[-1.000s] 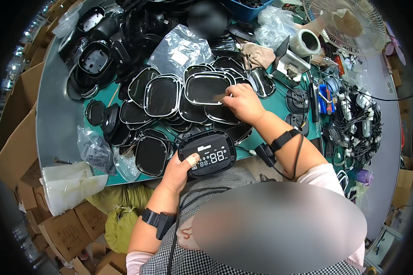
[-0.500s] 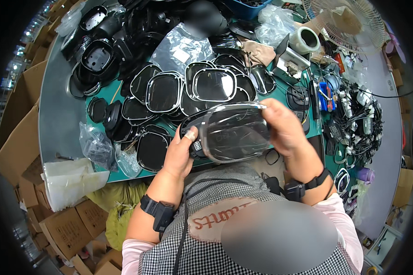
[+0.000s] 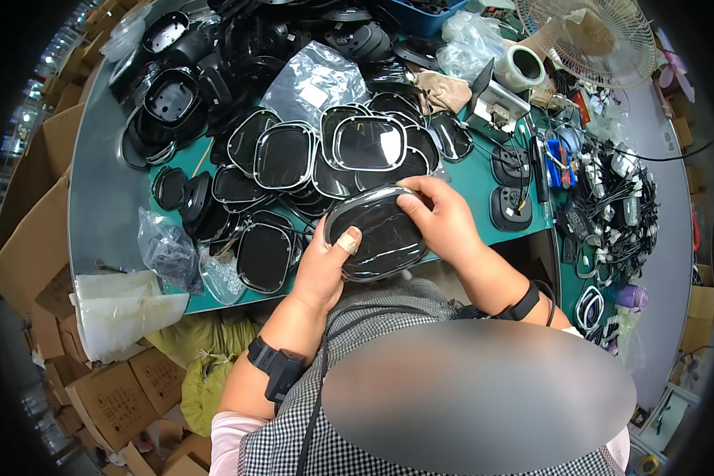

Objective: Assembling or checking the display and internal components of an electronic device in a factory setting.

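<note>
In front of my body I hold a glossy black rounded-square housing with both hands. My left hand grips its left side, a wrapped thumb resting on the shiny face. At the upper right edge, my right hand pinches the rim between thumb and fingers. Streaky reflections cross the face; I cannot tell whether clear film covers it. The underside is hidden. Just beyond my hands lies a pile of black rounded-square frames with light rims, some overlapping. Another such frame lies left of my left hand.
Black shells crowd the far left of the green mat. A clear bag lies behind the frames. To the right are a small metal device, a wire fan and tangled cables. Cardboard boxes stand at lower left.
The housing has turned in my hands, its glossy face now toward me. My right hand has moved left from its far right end to the upper right rim.
</note>
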The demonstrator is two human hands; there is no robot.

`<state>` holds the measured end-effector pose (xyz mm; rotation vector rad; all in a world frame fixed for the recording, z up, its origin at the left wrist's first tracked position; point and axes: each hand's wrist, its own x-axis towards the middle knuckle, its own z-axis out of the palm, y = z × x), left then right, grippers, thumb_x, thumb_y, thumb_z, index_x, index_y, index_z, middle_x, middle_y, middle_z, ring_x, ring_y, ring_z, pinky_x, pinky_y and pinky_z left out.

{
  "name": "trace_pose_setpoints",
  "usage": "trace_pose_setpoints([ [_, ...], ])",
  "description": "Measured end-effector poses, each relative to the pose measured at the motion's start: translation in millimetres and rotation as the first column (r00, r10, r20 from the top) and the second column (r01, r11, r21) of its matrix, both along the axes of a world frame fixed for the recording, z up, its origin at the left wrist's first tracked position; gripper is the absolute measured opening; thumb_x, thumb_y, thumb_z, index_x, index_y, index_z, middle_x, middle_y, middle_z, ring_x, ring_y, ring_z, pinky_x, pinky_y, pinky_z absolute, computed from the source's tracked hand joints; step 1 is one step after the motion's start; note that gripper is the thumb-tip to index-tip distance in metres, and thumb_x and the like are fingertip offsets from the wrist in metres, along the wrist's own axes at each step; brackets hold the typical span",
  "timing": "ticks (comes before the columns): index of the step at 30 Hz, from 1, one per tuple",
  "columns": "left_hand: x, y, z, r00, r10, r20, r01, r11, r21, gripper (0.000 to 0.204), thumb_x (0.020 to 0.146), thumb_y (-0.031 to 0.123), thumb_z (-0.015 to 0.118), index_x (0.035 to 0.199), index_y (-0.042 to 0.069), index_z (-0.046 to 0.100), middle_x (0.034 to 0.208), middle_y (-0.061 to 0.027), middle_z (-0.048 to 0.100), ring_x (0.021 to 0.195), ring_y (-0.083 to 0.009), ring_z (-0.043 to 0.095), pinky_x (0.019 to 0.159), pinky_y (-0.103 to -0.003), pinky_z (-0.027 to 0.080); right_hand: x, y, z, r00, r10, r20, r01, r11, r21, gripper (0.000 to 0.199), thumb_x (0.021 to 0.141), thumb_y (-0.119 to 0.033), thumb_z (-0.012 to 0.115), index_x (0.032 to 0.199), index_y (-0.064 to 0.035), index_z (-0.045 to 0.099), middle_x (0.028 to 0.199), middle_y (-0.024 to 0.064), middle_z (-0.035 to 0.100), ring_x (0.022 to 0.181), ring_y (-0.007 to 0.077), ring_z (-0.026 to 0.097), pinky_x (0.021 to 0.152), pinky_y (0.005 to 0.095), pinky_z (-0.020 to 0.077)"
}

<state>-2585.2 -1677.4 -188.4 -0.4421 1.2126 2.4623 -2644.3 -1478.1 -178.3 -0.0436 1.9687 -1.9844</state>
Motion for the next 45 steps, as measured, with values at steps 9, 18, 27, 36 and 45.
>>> trace_pose_setpoints([
  [9, 16.1, -3.2, 17.7, 0.884, -0.16, -0.44, -0.051, 0.901, -0.43, 0.072, 0.086, 0.05, 0.072, 0.136, 0.002, 0.049, 0.124, -0.0126, 0.059, 0.115, -0.0203, 0.056, 0.099, -0.034, 0.045, 26.1, -1.4, -1.4, 0.989, -0.107, -0.102, 0.094, 0.988, -0.124, 0.045, 0.098, -0.042, 0.057, 0.109, 0.0015, 0.065, 0.094, 0.0044, 0.064, 0.089, 0.0102, 0.056, 0.083, 0.0256, 0.0451],
  [18, 19.6, 1.6, 35.4, 0.768, -0.058, -0.638, -0.181, 0.936, -0.303, 0.058, 0.091, 0.045, 0.067, 0.125, 0.0, 0.056, 0.127, -0.0209, 0.061, 0.119, -0.0274, 0.059, 0.102, -0.039, 0.046, 41.3, -4.4, 20.6, 0.935, -0.146, -0.324, 0.028, 0.939, -0.343, 0.043, 0.096, -0.036, 0.06, 0.111, 0.0037, 0.065, 0.108, 0.0145, 0.068, 0.099, 0.0198, 0.065, 0.088, 0.0316, 0.0511],
  [27, 29.8, 4.4, 45.3, 0.745, 0.094, -0.661, -0.25, 0.957, -0.145, 0.052, 0.096, 0.044, 0.06, 0.123, 0.0, 0.052, 0.122, -0.0257, 0.062, 0.114, -0.0302, 0.062, 0.099, -0.041, 0.049, 39.1, -0.2, 50.6, 0.886, 0.039, -0.461, -0.202, 0.929, -0.31, 0.048, 0.094, -0.035, 0.066, 0.12, 0.0054, 0.061, 0.12, 0.0189, 0.065, 0.108, 0.0216, 0.064, 0.094, 0.0324, 0.0502],
  [36, 32.1, 1.9, 71.1, 0.625, -0.075, -0.777, -0.338, 0.871, -0.356, 0.033, 0.092, 0.02, 0.067, 0.116, 0.0, 0.059, 0.117, -0.0229, 0.066, 0.104, -0.027, 0.065, 0.093, -0.037, 0.051, 45.9, -8.1, 54.0, 0.952, -0.046, -0.302, -0.091, 0.9, -0.426, 0.036, 0.094, -0.03, 0.064, 0.101, 0.0046, 0.066, 0.101, 0.0143, 0.069, 0.092, 0.0173, 0.066, 0.082, 0.0292, 0.0521],
  [45, 29.7, 3.8, 56.1, 0.595, -0.145, -0.791, -0.401, 0.799, -0.448, 0.031, 0.089, 0.019, 0.07, 0.112, 0.002, 0.058, 0.109, -0.0183, 0.066, 0.096, -0.0253, 0.065, 0.085, -0.035, 0.052, 49.0, -12.9, 42.6, 0.903, -0.146, -0.404, 0.043, 0.967, -0.252, 0.024, 0.094, -0.019, 0.06, 0.091, 0.0041, 0.067, 0.084, 0.0105, 0.069, 0.074, 0.016, 0.064, 0.068, 0.0282, 0.0517],
])
